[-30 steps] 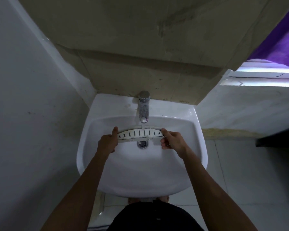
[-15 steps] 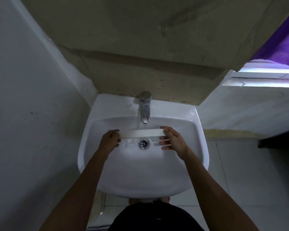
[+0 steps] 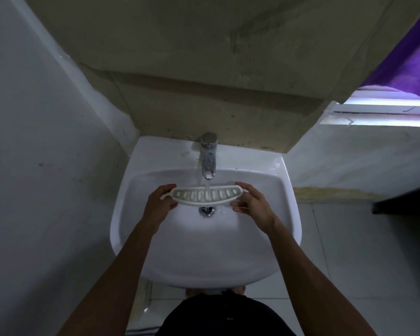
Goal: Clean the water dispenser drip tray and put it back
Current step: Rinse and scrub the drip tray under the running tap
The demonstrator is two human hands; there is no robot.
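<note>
Bare forearms (image 3: 121,270), no sleeves; dark garment (image 3: 218,316) below.

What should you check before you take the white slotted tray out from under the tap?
1. Left hand grips the curved white plastic slotted drip tray at its end: ok.
2. Right hand holds the other end: ok.
3. Water from the chrome tap lands on the tray: ok.
4. Tray is over the white ceramic basin: ok.
5. Round metal drain uncovered: ok.
6. Tray fully clean: cannot tell.
</note>
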